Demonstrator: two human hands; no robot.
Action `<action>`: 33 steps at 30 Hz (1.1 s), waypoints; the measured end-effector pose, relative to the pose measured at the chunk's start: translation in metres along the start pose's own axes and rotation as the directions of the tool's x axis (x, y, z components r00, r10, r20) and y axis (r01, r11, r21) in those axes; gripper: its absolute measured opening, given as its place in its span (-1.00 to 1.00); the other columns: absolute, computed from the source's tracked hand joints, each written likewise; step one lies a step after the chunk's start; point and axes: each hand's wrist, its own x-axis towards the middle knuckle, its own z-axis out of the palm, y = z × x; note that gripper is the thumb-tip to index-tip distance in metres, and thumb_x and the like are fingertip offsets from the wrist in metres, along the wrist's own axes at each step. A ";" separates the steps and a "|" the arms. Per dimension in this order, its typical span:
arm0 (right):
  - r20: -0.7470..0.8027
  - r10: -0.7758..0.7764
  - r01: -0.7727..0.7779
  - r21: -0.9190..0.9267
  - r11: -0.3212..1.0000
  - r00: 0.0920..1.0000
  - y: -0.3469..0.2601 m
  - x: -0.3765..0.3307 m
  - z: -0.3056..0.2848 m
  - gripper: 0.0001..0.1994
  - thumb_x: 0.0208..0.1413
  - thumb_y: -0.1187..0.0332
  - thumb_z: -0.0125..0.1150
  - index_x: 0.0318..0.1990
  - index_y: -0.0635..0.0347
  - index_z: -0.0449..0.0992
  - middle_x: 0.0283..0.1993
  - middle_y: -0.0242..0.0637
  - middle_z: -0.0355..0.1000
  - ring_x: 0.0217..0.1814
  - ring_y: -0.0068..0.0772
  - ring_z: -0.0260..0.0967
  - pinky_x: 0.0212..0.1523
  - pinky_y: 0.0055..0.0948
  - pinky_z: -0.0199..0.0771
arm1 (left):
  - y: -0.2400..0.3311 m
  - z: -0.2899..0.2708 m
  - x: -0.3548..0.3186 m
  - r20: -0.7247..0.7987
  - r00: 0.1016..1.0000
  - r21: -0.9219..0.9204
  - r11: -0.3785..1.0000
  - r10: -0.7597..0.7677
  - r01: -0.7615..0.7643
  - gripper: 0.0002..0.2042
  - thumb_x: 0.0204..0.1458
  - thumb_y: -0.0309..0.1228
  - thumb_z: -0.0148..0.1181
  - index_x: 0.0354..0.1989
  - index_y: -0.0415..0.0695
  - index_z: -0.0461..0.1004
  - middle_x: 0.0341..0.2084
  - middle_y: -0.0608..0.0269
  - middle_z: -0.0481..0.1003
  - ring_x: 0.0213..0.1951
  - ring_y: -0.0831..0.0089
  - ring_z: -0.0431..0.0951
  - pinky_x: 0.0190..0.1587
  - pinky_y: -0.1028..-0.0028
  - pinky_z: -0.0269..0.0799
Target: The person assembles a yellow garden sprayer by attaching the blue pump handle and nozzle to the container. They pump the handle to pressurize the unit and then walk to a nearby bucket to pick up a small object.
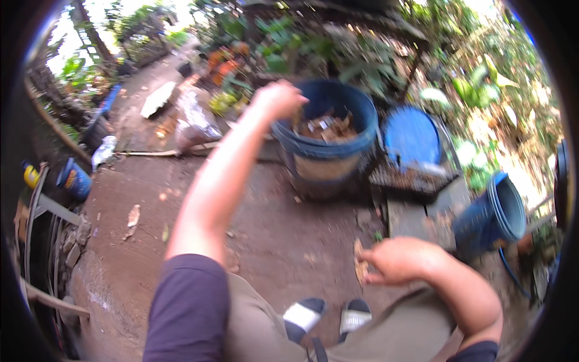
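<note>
My left hand (pixel 279 99) reaches over the left rim of a blue bucket (pixel 325 148). Its fingers are curled and blurred; a brownish bit shows below them, too smeared to name. Dry brown leaves and a few pale scraps (pixel 325 128) lie inside the bucket. Lower on the right, my right hand (pixel 401 260) has its thumb and fingers closed at the edge of a dry leaf (pixel 360 264), over the ground near my right knee.
Right of the bucket, a black crate (pixel 413 181) holds a round blue lid (pixel 412 137). Another blue bucket (pixel 491 214) leans farther right. A clear plastic bag (pixel 196 123) and a pale flat piece (pixel 158 99) lie at the far left. Single dry leaves (pixel 132 217) dot the ground.
</note>
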 end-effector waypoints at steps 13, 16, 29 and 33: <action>-0.091 0.047 -0.084 -0.466 0.881 0.995 0.166 0.202 0.123 -0.38 -0.05 0.00 0.49 0.17 0.03 0.57 0.08 -0.17 0.57 0.21 -0.08 0.51 0.11 -0.08 0.54 | -0.119 0.066 -0.274 0.682 0.705 -0.173 0.893 -0.196 0.415 -0.73 0.18 -0.39 0.26 0.04 -0.13 0.57 -0.15 0.14 0.66 -0.10 0.19 0.66 -0.01 0.26 0.57; -0.041 0.072 -0.082 -0.370 0.925 0.997 0.162 0.197 0.148 -0.20 -0.09 -0.12 0.51 0.30 0.04 0.42 0.12 -0.08 0.50 0.28 0.00 0.44 0.20 -0.08 0.49 | -0.099 0.053 -0.338 0.942 0.218 0.021 0.691 -0.257 0.723 -0.67 0.22 -0.28 0.25 0.13 -0.06 0.56 -0.05 0.27 0.65 -0.07 0.37 0.65 -0.06 0.30 0.62; 0.449 0.490 -0.431 -0.232 0.872 0.747 0.182 0.226 0.201 -0.44 0.17 -0.10 0.24 0.03 0.26 0.63 -0.08 -0.21 0.65 -0.34 -0.20 0.66 -0.24 -0.17 0.68 | -0.101 0.082 -0.377 0.917 0.288 0.032 0.771 -0.276 0.636 -0.62 0.21 -0.14 0.27 0.10 -0.09 0.59 -0.14 0.17 0.67 -0.13 0.40 0.67 -0.01 0.30 0.57; 0.463 0.574 -0.642 -0.015 0.767 0.675 0.194 0.225 0.205 -0.52 0.17 -0.07 0.22 -0.16 0.26 0.67 -0.30 -0.24 0.63 -0.45 -0.34 0.61 -0.43 -0.31 0.66 | -0.098 0.096 -0.355 0.901 0.353 -0.037 0.766 -0.252 0.641 -0.63 0.21 -0.15 0.26 0.09 -0.08 0.60 -0.15 0.19 0.67 -0.13 0.40 0.67 0.00 0.28 0.56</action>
